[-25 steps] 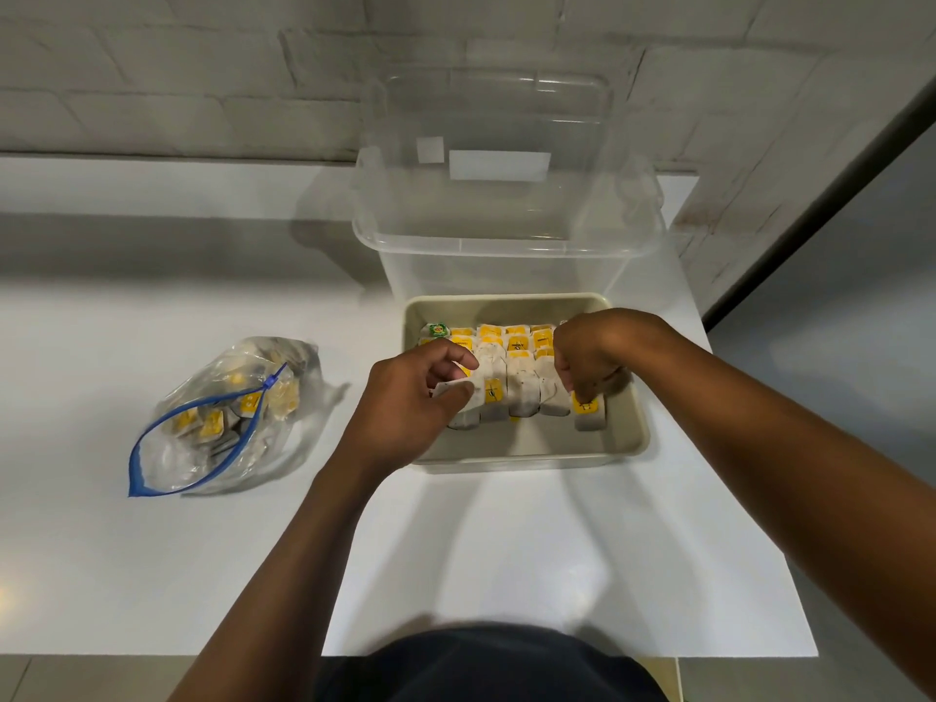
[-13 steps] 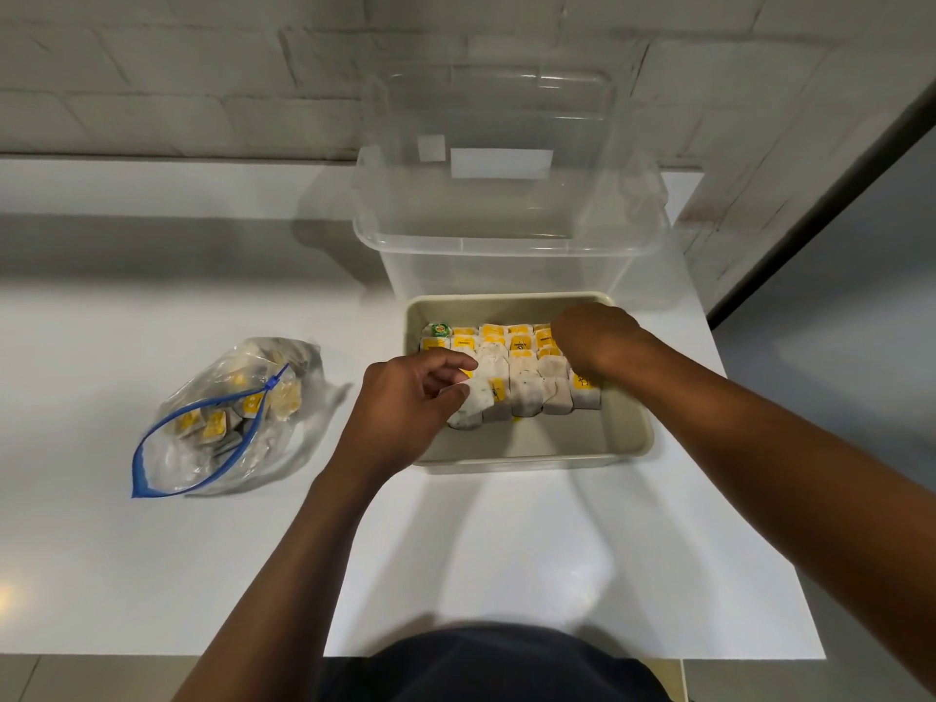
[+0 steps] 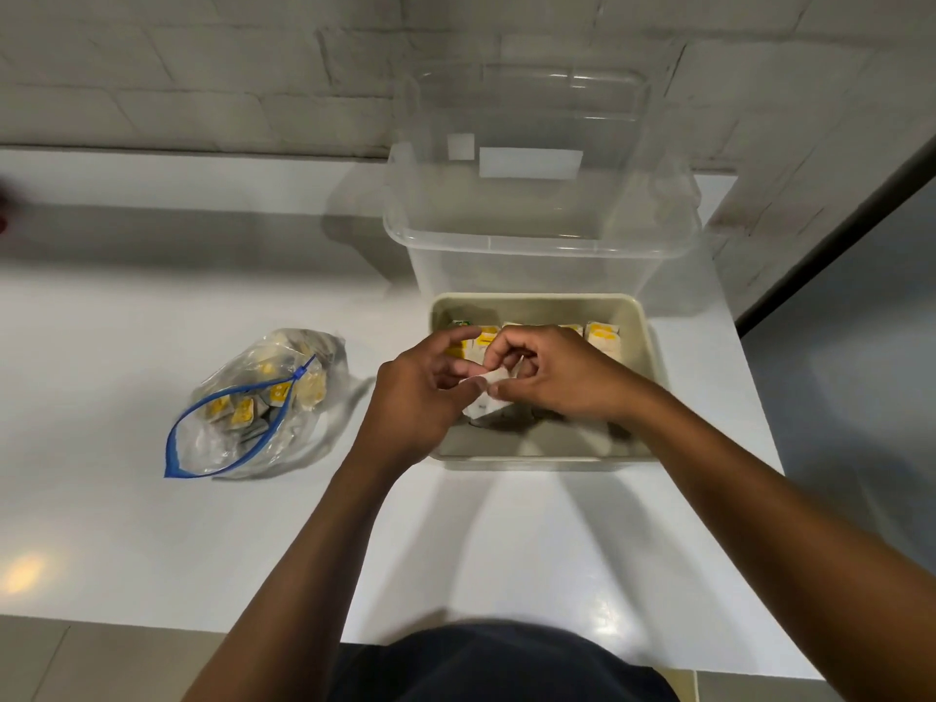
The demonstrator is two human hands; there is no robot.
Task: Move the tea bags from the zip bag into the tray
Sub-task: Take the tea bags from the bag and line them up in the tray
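Currently we're mid-placement: both hands sit over the tray [image 3: 640, 342], left hand [image 3: 423, 397] and right hand [image 3: 552, 377] together pinching one white tea bag [image 3: 483, 402] at its near-left part. Rows of yellow-tagged tea bags [image 3: 602, 334] already stand along the tray's far side. Next move, as we judge it: seat this one upright beside the rows, then reach left for more. The zip bag [image 3: 253, 412] lies open on the white table [image 3: 126, 524], well apart from the tray, several bags inside, so we're roughly partway. A clear plastic bin [image 3: 537, 220] stands just behind the tray; it doesn't block the reach.
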